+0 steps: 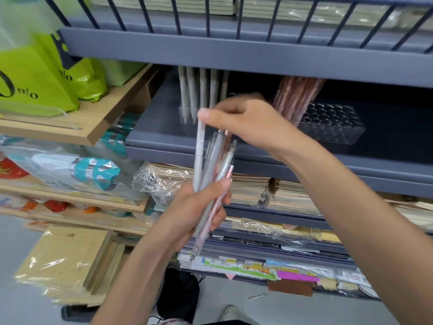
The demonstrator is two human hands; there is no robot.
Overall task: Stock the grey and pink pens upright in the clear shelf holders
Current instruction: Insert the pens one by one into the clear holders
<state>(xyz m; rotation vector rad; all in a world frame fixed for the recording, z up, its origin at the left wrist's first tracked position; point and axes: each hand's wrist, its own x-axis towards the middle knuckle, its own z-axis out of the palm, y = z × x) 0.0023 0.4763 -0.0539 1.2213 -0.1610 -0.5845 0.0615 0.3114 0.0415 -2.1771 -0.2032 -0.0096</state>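
Nearest the camera: the left hand [196, 207], grip closed around a loose bundle of slim grey and pale pink plastic pens [212, 184], held roughly upright in front of the grey metal shelf [164, 127]. The right hand [248, 123] hovers above it, thumb and fingers pinching the top of one slim grey pen [199, 148] that stands partly clear of the bundle.

Risks, as judged:
- The pens fan out at different angles; drawing one upward could drag its neighbours and spill them to the floor.
- The pens appear film-wrapped and slick, so the pinch may slip.

Edges and room: the upper grey shelf's front lip [234, 57] hangs low over the holders, leaving little headroom. The clear plastic holder of grey pens [187, 113] sits at back left, partly hidden by the right hand. The clear perforated holder with pink pens [332, 123] has many open holes on its right side. A pen probably has to enter tilted, then stand up.
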